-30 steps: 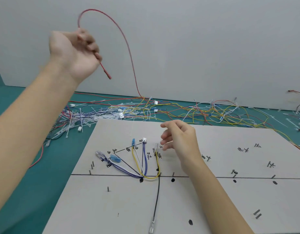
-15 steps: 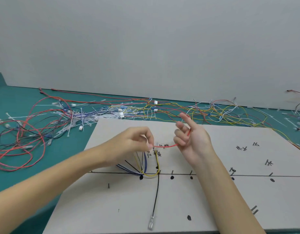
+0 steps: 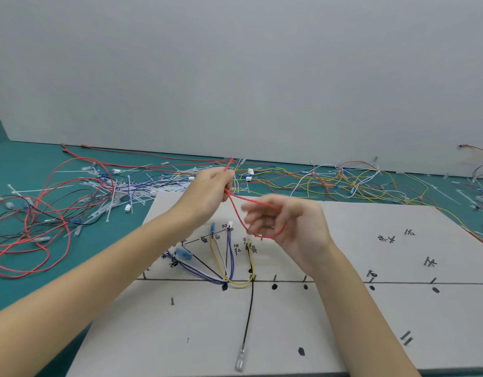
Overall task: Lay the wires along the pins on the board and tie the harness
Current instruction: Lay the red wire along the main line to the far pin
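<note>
- I see the left hand raised over the board, pinching a red wire between curled fingers.
- The wire drops from that pinch in a loop to the right hand, which is blurred; its fingers curl loosely round the loop, palm up.
- Below both hands, yellow, purple and black wires lie routed along the pins.
- Loose wires litter the green desk behind.
</note>
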Demonstrator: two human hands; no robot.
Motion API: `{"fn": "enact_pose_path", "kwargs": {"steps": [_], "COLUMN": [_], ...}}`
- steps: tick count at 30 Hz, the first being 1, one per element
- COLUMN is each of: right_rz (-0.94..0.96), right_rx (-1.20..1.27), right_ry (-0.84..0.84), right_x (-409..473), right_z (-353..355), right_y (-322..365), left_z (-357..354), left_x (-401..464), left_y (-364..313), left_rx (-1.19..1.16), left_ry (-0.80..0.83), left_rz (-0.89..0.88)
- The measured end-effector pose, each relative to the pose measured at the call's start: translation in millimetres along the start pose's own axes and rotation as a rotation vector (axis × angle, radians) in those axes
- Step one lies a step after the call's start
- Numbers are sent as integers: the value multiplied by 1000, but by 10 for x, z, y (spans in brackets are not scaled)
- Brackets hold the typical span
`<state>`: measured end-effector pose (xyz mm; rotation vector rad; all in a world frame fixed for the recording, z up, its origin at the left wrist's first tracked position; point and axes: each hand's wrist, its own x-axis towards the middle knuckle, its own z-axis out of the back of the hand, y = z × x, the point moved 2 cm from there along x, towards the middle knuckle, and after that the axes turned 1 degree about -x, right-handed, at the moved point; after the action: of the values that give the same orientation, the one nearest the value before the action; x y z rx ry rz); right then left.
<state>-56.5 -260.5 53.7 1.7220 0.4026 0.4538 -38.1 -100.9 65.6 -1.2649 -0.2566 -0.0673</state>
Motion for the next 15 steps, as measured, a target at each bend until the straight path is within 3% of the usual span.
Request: {"fn": "enact_pose_path", "kwargs": {"steps": [2,5,8,10,15], "right_rz": [-30,-108,-202,-151,-20], "right_rx": [225,365,245,176,66], "right_ry": [-41,-11,-78,-110,-101], "right_x": [31,35,28,34,-7], "right_z": [70,98,59,15,-51], "right_y": [20,10,-33,-41,-9], "left_z": [-42,-109,-159,-197,-232], "left_x": [-168,-450,-678,-773,-941], "left_y": [-28,-58,-119,-109,16], "left_rx": [74,291,597,690,624], "left_ry": [7,75,100,153,256], "left_rz": [-112,-244,-405,-438,-438]}}
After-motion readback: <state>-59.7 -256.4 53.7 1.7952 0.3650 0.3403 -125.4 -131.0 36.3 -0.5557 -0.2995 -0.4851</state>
